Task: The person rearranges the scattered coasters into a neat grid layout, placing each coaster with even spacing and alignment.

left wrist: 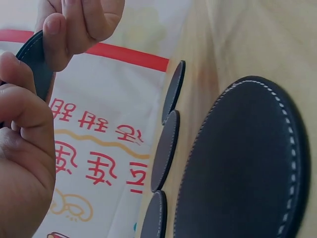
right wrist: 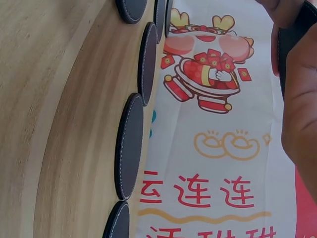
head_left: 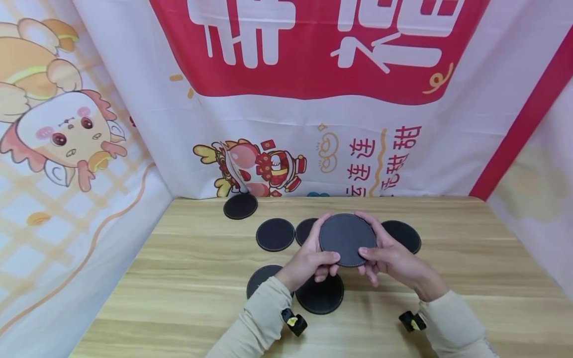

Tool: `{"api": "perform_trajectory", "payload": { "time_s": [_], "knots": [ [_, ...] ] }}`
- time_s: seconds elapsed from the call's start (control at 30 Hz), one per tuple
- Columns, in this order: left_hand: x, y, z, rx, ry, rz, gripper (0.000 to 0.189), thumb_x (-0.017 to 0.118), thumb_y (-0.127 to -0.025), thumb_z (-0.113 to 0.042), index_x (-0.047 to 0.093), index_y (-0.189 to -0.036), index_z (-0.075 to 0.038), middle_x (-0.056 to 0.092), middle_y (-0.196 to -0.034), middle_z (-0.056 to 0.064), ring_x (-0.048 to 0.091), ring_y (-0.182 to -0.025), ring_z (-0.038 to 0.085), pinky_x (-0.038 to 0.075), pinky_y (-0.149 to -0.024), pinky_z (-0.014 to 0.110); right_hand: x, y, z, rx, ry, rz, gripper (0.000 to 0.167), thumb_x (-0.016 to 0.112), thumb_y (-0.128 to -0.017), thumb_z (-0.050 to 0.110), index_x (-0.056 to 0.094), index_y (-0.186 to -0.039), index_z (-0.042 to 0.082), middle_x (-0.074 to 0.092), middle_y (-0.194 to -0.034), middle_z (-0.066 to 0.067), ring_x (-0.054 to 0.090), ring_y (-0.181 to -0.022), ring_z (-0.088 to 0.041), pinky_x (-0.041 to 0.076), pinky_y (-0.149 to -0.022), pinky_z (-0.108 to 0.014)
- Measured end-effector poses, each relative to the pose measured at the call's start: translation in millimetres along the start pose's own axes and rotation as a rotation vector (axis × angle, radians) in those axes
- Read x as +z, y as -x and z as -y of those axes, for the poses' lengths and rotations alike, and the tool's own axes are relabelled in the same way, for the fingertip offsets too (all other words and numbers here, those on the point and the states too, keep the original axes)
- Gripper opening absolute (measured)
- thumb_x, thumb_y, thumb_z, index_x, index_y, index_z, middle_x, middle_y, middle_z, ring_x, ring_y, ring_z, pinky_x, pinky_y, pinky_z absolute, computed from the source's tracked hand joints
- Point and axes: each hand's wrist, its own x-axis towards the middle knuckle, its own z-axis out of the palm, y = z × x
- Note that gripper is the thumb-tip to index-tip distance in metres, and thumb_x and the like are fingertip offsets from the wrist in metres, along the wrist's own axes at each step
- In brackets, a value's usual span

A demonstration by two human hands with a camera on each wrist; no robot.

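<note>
Raised above the table, a round black coaster (head_left: 347,239) with a stitched edge faces the head camera. My left hand (head_left: 311,257) grips its left side, the thumb on the near face and fingers behind. Opposite, my right hand (head_left: 396,259) holds the right side the same way. Below the hands lies another black coaster (head_left: 320,297), partly covered by the left hand; in the left wrist view this table coaster (left wrist: 242,163) looms large with white stitching. The left forearm overlaps a further coaster (head_left: 261,279). The right wrist view catches only a dark sliver of the held coaster (right wrist: 296,37).
Toward the back of the wooden table (head_left: 179,258) lie more coasters: one at the far left (head_left: 240,206), another (head_left: 275,234) beside a half-hidden coaster (head_left: 305,231), and one (head_left: 403,236) behind the right hand. A printed white cloth (head_left: 268,114) hangs along the table's back edge.
</note>
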Motion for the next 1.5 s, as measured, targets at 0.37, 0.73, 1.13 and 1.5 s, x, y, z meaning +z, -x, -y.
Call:
{"api": "perform_trajectory", "payload": {
  "time_s": [0.37, 0.73, 1.13, 1.5],
  "knots": [
    [0.3, -0.9, 5.1, -0.003, 0.024, 0.048, 0.085, 0.056, -0.099, -0.006, 0.006, -0.159, -0.038, 0.057, -0.063, 0.006, 0.040, -0.043, 0.011, 0.033, -0.043, 0.023, -6, 3.3, 0, 0.011, -0.016, 0.030, 0.079, 0.044, -0.105, -0.003, -0.002, -0.160, 0.029, 0.068, -0.081, -0.020, 0.064, -0.055, -0.019, 0.055, -0.054, -0.030],
    [3.2, 1.7, 1.9, 0.005, 0.045, 0.056, 0.084, 0.056, -0.098, -0.005, 0.007, -0.158, -0.039, 0.056, -0.063, 0.006, 0.040, -0.043, 0.010, 0.033, -0.042, 0.022, -4, 3.0, -1, -0.009, -0.030, 0.000, 0.080, 0.046, -0.102, -0.008, 0.001, -0.160, 0.024, 0.063, -0.092, -0.024, 0.066, -0.060, -0.021, 0.054, -0.049, -0.030],
    [12.0, 3.0, -0.5, -0.025, 0.023, 0.007, 0.082, 0.056, -0.098, -0.005, 0.010, -0.156, -0.040, 0.054, -0.064, 0.005, 0.048, -0.051, 0.012, 0.034, -0.042, 0.023, -3, 4.7, -5, -0.040, -0.087, 0.009, 0.078, 0.040, -0.100, -0.012, 0.000, -0.159, 0.020, 0.067, -0.081, -0.017, 0.061, -0.052, -0.015, 0.046, -0.046, -0.025],
    [12.3, 3.4, 1.3, -0.026, 0.028, -0.003, 0.081, 0.055, -0.099, -0.005, 0.010, -0.156, -0.040, 0.050, -0.066, 0.006, 0.050, -0.055, 0.013, 0.038, -0.043, 0.022, -1, 4.7, -3, -0.036, -0.079, -0.017, 0.078, 0.044, -0.099, -0.011, 0.005, -0.159, 0.021, 0.066, -0.078, -0.015, 0.062, -0.053, -0.013, 0.045, -0.044, -0.024]
  ]
}}
